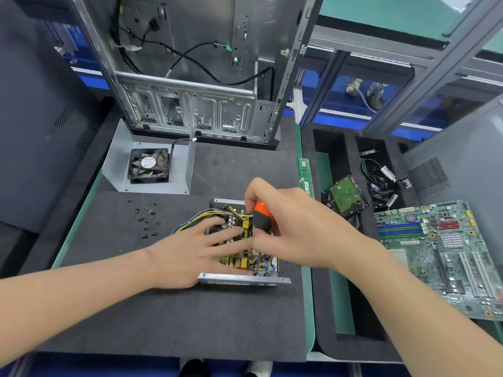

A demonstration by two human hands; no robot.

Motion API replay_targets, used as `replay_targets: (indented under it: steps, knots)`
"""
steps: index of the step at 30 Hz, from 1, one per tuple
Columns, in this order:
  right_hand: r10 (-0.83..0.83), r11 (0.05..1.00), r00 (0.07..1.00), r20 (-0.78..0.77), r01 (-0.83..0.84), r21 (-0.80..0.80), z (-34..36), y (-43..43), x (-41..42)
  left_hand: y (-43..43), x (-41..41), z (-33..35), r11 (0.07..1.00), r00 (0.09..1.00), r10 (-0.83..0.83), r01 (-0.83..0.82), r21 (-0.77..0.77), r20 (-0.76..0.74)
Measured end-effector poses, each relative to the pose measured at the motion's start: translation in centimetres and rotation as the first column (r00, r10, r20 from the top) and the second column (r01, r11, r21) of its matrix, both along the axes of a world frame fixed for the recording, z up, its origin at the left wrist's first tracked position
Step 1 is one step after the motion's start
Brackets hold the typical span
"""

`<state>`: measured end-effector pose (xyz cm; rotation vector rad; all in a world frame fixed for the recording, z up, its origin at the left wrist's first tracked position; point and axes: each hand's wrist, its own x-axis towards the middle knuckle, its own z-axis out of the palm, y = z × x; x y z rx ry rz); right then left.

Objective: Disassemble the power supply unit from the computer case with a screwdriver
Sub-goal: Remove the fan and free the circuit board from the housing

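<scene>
Nearest us, our left hand (pixel 190 250) has its grip spread, fingers flat on the opened power supply unit (pixel 245 261) on the table (pixel 163 322). Our right hand (pixel 299 227) curls its grip round the orange screwdriver (pixel 262 217), shaft pointing down into the unit. Beyond, the computer case (pixel 190 104) stands upright.

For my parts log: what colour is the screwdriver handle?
The screwdriver handle is orange and black; head view.

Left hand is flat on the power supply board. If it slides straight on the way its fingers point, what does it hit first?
Probably the screwdriver gripped by the right hand, just past the fingertips of the left hand over the power supply board. Depth there is unclear.
</scene>
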<state>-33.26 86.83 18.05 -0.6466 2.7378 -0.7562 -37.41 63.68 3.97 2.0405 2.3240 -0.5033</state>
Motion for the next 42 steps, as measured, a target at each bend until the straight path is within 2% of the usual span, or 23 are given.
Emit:
replay_targets:
  steps: [11, 31, 36, 42]
  knots:
    - [-0.006, 1.000, 1.000, -0.008, 0.006, -0.013, -0.1, 0.1, 0.1, 0.2, -0.1, 0.7, 1.000, 0.999, 0.006, -0.006, -0.001, 0.047]
    - [0.011, 1.000, 1.000, -0.023, -0.012, -0.007, 0.1, 0.1, 0.5, 0.2, -0.3, 0.8, 1.000, 0.999, 0.011, -0.011, -0.001, 0.046]
    - [0.021, 1.000, 1.000, 0.022, -0.021, 0.005, 0.3, 0.1, 0.6, 0.3, -0.2, 0.8, 1.000, 0.999, 0.019, -0.019, -0.013, 0.040]
    - [0.093, 0.994, 0.980, 0.175, -0.102, 0.044, 2.1, 0.8, 0.4, 0.2, -0.2, 0.8, 1.000, 1.000, 0.000, 0.000, 0.001, 0.016]
